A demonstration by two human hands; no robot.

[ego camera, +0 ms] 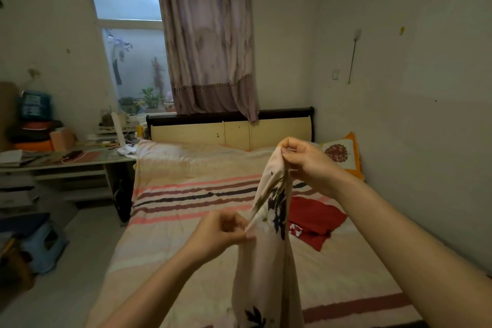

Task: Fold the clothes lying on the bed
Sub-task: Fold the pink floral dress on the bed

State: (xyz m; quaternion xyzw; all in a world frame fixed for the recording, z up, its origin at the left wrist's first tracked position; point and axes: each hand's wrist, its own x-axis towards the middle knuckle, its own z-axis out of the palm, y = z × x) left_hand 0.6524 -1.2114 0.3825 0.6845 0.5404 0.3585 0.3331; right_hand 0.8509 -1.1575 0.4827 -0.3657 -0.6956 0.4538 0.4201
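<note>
The floral garment (269, 247) hangs lower centre of the frame, pinched high by the right hand (306, 160) and lower along its edge by the left hand (221, 231). She seems to be finding corners; spreading it flat should come next. One red garment (314, 218) waits on the bed (186, 194).

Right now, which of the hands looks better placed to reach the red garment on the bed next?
Probably the right hand: the red garment lies below it, on that side. Both hands, the left hand too, pinch the floral garment.
</note>
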